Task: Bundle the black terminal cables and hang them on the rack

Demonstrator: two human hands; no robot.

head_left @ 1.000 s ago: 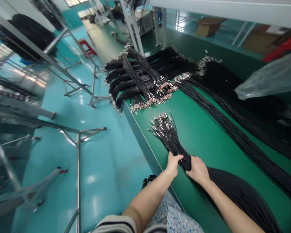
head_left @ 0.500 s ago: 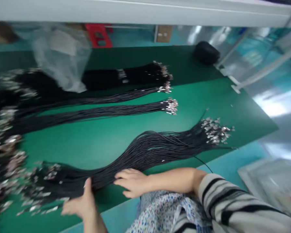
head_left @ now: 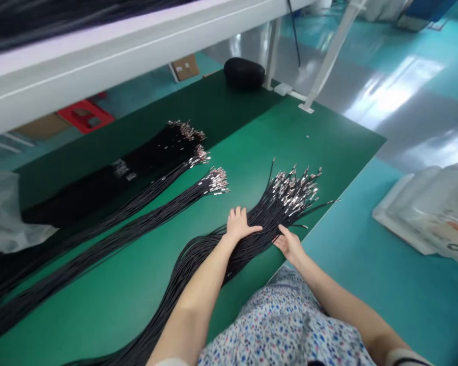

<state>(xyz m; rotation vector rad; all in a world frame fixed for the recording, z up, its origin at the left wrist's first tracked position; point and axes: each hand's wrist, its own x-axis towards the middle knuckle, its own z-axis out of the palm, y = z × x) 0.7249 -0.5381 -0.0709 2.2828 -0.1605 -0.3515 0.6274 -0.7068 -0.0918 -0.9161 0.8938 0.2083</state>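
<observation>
A thick bundle of thin black cables [head_left: 202, 254] with shiny metal ends [head_left: 295, 190] lies along the front of the green table. My left hand [head_left: 239, 224] rests on the far side of this bundle, fingers stretched and thumb spread toward the right. Against the near side, just short of the metal ends, is my right hand [head_left: 290, 245], its thumb and fingers apart and touching the cables. Neither hand wraps round the bundle. A few cables stick out past the others near the table's edge.
Two slimmer cable bundles [head_left: 160, 206] and a larger dark bundle [head_left: 99, 178] lie farther back. A clear plastic bag [head_left: 7, 213] covers part of them at left. A black case [head_left: 244, 73] stands beside the shelf post. A white shelf [head_left: 137, 56] overhangs the table [head_left: 270, 122].
Both hands have moved right along the bundle, from its left part to near the right-hand metal ends. The view has turned right, and the metal ends now fan out more upward.
</observation>
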